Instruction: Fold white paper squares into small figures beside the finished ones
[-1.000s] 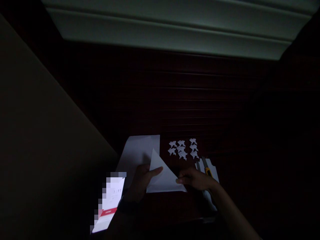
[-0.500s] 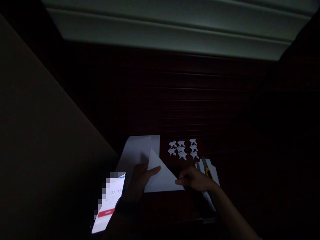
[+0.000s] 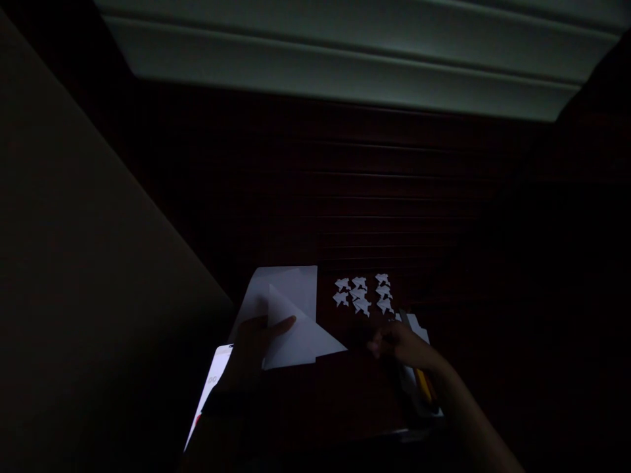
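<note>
1. Left of the folded paper (image 3: 300, 338), a lit phone (image 3: 217, 368).
2. At the paper's left edge, the left hand (image 3: 257, 338), fingers clamped on it.
3. Behind it, flat white sheets (image 3: 306, 284).
4. Right of its tip, a gap of dark bench (image 3: 357, 358); behind that, small folded figures (image 3: 359, 295).
5. Farther right, the right hand (image 3: 400, 343) near a yellow cutter (image 3: 424, 385); cannot tell whether fingers meet.

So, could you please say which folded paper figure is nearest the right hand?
The rightmost column's bottom paper figure; all the others lie farther from the right hand.

Right hand (image 3: 405, 345) off the folded paper (image 3: 300, 338), paper shifted left
</note>
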Motion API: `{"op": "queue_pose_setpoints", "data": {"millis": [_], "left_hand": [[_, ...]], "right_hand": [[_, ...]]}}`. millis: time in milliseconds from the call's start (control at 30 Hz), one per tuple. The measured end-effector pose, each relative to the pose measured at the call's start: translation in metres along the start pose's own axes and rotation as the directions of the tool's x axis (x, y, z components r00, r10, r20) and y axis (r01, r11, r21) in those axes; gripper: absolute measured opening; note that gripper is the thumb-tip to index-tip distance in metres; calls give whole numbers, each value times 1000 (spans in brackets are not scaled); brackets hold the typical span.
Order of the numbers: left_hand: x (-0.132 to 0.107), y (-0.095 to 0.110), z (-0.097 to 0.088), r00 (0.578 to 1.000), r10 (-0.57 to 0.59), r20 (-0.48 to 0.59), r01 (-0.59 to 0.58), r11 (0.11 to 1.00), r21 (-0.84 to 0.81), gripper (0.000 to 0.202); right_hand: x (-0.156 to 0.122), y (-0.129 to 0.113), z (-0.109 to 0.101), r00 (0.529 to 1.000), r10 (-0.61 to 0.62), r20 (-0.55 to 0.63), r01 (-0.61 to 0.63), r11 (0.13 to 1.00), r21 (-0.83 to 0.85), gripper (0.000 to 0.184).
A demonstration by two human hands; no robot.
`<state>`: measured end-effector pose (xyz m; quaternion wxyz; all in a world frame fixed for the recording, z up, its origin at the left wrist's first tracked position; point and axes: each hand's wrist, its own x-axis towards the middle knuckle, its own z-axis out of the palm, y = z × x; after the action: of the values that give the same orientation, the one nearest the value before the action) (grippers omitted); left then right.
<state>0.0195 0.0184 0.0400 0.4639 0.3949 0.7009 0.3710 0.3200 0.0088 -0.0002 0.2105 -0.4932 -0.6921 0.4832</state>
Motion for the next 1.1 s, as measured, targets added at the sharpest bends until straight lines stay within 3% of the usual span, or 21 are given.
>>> {"op": "queue_pose_setpoints", "data": {"millis": [100,233,367,567,800,967,1100], "left_hand": [[-2,0,11,997,-20,70,21,1000,-18,38],[-10,2,27,975,-8,221,25,997,-78,34],[-16,-4,36,929,65,364,-14,990,-141,32],[-20,-7,44,945,122,304,-52,972,-231,30],[-18,-7,49,980,84,178,-43,974,-221,33],[-18,-10,56,969,106,224,-45,964,-261,32],[-19,-13,59,974,86,211,-17,951,-310,30]], "right_hand": [[7,-4,7,982,19,-189,-13,999,35,41],[17,-18,34,992,2,-129,27,975,223,44],[25,-20,55,979,64,-194,-10,964,264,37],[21,-15,49,993,29,-113,-1,972,236,32],[18,-21,45,996,8,-94,11,981,196,30],[22,-23,52,982,-96,-164,130,969,211,23],[23,-21,53,986,-68,-151,105,962,252,21]]}}
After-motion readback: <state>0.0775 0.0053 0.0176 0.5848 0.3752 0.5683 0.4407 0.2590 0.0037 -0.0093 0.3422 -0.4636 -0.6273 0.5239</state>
